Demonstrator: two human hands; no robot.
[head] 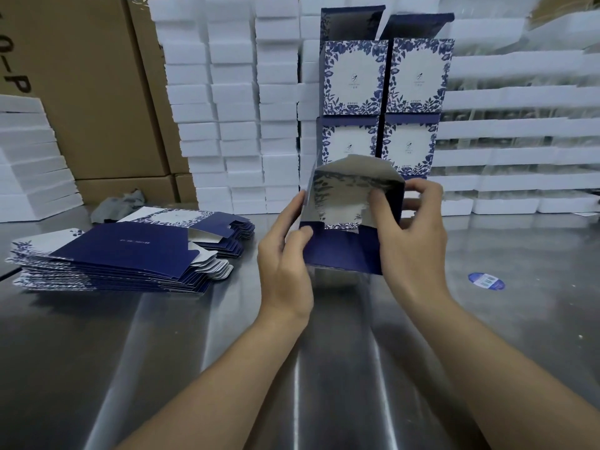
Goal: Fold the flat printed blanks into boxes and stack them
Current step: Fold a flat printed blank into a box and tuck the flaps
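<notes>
Carton blank (344,228), part-erected, is held upright just above the steel table (324,368), directly in front of the finished boxes (383,92). Its silver inner face is turned toward the camera, and the top flaps stand open, not yet tucked.

Left hand (285,254) grips the left edge, with the thumb on the dark-blue panel and the fingers along the wall. Right hand (412,235) grips the right wall, with the thumb pressing into the inner face and the fingers curled round the outside.

Flat blanks (123,254) lie in a fanned pile to the left. A grey cloth (120,203) lies behind them. White foam trays (227,108) and brown shipping cartons (97,92) line the rear. A blue sticker (486,280) lies on the table to the right.

Probable faults from this position:
- Off-score crease: uneven thumb pressure is likely to bend the flap away from its fold line.
- Skewed body: a slack left grip would let the walls lean out of square, so the flaps would not meet.
- Toppled stack: the finished boxes stand two columns wide close behind the work, and a forward push of the knuckles could knock them over.
- Sliding pile: the fanned blanks look glossy, and a brush of the left forearm could spill them.
</notes>
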